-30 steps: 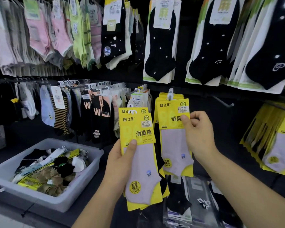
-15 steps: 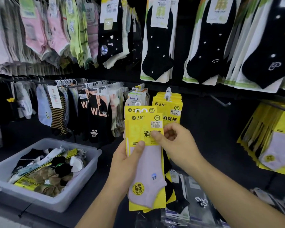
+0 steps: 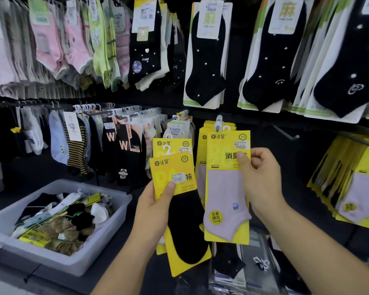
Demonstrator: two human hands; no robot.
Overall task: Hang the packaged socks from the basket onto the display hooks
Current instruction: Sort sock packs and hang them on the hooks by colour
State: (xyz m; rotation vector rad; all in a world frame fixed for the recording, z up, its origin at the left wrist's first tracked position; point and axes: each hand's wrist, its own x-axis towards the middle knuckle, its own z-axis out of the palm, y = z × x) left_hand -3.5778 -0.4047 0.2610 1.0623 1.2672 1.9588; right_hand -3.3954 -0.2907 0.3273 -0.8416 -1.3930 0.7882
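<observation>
You were partway through the job. Your right hand (image 3: 262, 179) pinched the lilac sock pack (image 3: 226, 199) by its yellow card, thumb on the front and the other fingers curled behind, and held it up to the display hook (image 3: 218, 120) at 12 o'clock from the pack. Its white plastic hanger sat right at the peg's tip, in front of a stack of matching yellow packs (image 3: 201, 150). I could not tell whether the hanger was over the peg. Your left hand (image 3: 156, 211), at 9 o'clock from that pack, gripped the black sock pack (image 3: 185, 228), thumb pressed flat on the card's front and fingers wrapped behind. At least 1 more yellow card was fanned behind it. So I judged 1 pack to be at the hook and 2 or more waiting in hand. The basket (image 3: 107, 239), at 8 o'clock in the view, held a loose heap of black, white and tan socks and yellow cards, so most of the work was left.

The cards looked stiff, glossy and rectangular, each with a small white hook at the top edge. The socks on them were soft, flat, low-cut knits. The basket was a translucent grey plastic tub with rounded corners. A bare metal peg (image 3: 285, 133) stuck out at 2 o'clock from your right hand
</observation>
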